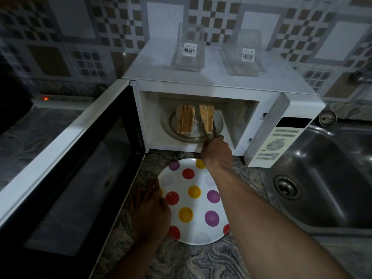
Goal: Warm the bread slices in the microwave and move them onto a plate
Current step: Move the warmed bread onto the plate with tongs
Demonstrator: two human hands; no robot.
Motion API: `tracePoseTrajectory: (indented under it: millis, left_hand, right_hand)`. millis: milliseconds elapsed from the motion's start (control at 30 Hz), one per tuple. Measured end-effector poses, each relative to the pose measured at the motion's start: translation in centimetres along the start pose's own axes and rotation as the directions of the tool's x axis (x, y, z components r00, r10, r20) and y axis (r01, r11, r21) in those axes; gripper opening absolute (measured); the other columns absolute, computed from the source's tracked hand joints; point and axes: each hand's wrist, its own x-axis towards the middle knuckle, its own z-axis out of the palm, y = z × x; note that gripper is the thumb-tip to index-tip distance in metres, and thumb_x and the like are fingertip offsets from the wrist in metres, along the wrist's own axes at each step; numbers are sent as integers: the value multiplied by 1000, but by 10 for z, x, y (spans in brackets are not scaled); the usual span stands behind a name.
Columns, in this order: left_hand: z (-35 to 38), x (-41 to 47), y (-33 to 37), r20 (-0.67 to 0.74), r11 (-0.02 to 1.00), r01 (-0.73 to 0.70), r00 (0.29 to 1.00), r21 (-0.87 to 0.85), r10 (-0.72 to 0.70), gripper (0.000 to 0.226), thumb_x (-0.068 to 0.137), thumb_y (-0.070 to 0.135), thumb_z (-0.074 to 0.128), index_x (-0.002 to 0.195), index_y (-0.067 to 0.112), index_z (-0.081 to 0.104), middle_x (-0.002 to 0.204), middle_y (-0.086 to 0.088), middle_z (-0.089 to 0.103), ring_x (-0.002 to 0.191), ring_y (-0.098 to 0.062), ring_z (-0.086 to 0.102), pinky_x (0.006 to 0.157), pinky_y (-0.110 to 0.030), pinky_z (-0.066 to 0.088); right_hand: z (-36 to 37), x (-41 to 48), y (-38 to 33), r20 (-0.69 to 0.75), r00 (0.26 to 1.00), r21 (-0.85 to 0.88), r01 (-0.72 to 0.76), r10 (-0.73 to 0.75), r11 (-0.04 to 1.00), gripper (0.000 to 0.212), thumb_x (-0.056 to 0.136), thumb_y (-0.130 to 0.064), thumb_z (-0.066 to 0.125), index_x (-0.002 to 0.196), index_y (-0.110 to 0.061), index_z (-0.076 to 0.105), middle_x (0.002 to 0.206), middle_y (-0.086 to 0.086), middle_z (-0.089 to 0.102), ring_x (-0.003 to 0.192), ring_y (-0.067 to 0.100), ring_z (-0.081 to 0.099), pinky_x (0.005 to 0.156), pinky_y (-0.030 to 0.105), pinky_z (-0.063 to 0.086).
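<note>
A white microwave (pixel 201 85) stands with its door (pixel 66 170) swung wide to the left. On its glass turntable (pixel 173 125) two groups of bread slices stand upright: a left stack (pixel 185 120) and a right stack (pixel 206 117). My right hand (pixel 216 152) reaches into the opening and holds metal tongs (pixel 210 131), whose tips clamp the lower end of the right stack. A white plate with red, yellow and purple dots (pixel 193 200) lies on the counter just below the microwave. My left hand (pixel 151 208) grips the plate's left rim.
A steel sink (pixel 322 182) with its drain lies right of the plate. Two clear containers with barcode labels (pixel 189 49) sit on top of the microwave. A power strip with a red light (pixel 60 100) lies at the back left. The counter is marbled stone.
</note>
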Motion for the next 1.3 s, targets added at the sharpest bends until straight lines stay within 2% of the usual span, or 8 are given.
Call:
tracePoseTrajectory:
  millis: [133, 300, 400, 533, 667, 867, 1033, 1300]
  left_hand:
    - [3, 1, -3, 22, 1000, -18, 1000, -13, 18, 62, 82, 27, 30, 134, 9, 59, 132, -15, 62, 128, -41, 50, 109, -56, 36]
    - [-2, -1, 2, -9, 999, -11, 1000, -50, 11, 60, 79, 25, 33, 124, 3, 65, 120, -22, 67, 114, -49, 57, 99, -60, 45]
    - [-4, -1, 4, 17, 999, -11, 1000, -48, 11, 60, 78, 24, 33, 123, 2, 66, 116, -23, 68, 110, -49, 60, 97, -60, 47]
    - [-1, 2, 1, 61, 999, -5, 998, -50, 8, 61, 81, 26, 31, 126, 3, 65, 119, -23, 67, 112, -48, 59, 99, -60, 45]
    - [0, 5, 0, 110, 999, -10, 994, -42, 15, 61, 84, 28, 30, 132, 4, 60, 126, -24, 63, 119, -49, 54, 104, -62, 39]
    - [-12, 1, -1, 237, 1000, 12, 971, 9, -14, 56, 104, 30, 28, 157, 15, 16, 160, -14, 23, 146, -36, 21, 119, -49, 13]
    - [-25, -3, -3, 336, 997, 33, 942, -76, -6, 58, 106, 31, 24, 157, 13, 5, 165, -10, 6, 151, -30, 7, 120, -46, 13]
    - [-16, 0, -12, 412, 998, -17, 910, -56, 38, 64, 105, 40, 24, 157, 15, -3, 165, -9, -3, 151, -32, -2, 121, -48, -1]
  right_hand:
    - [-2, 1, 5, -4, 1000, 41, 18, -18, 999, 28, 102, -26, 43, 119, -4, 48, 120, 20, 62, 109, 39, 61, 84, 42, 49]
    - [-8, 1, 9, 26, 1000, 39, 5, -6, 999, 34, 102, -26, 45, 124, 0, 47, 124, 21, 60, 113, 39, 60, 88, 40, 48]
    - [-12, -3, 15, 42, 999, 56, 0, -2, 998, 34, 102, -26, 45, 123, 1, 47, 123, 23, 61, 112, 39, 61, 80, 36, 47]
    - [-20, -21, 27, 25, 999, 64, 44, -45, 997, 34, 103, -29, 46, 119, 1, 48, 121, 24, 62, 110, 41, 60, 71, 33, 37]
    - [-29, -43, 38, 3, 998, 79, 56, -57, 995, 39, 103, -37, 46, 116, -1, 51, 115, 22, 65, 105, 41, 62, 69, 35, 40]
    - [-45, -84, 58, -41, 989, 93, 145, -142, 985, 42, 103, -35, 47, 109, 5, 61, 107, 25, 65, 99, 43, 63, 77, 41, 52]
    - [-47, -120, 73, -27, 992, 66, 126, -125, 990, 42, 103, -41, 45, 111, 0, 55, 103, 22, 67, 98, 41, 63, 66, 33, 37]
    - [-42, -181, 89, 32, 993, 32, 117, -118, 993, 45, 104, -43, 41, 119, -2, 50, 104, 19, 66, 93, 38, 64, 62, 34, 39]
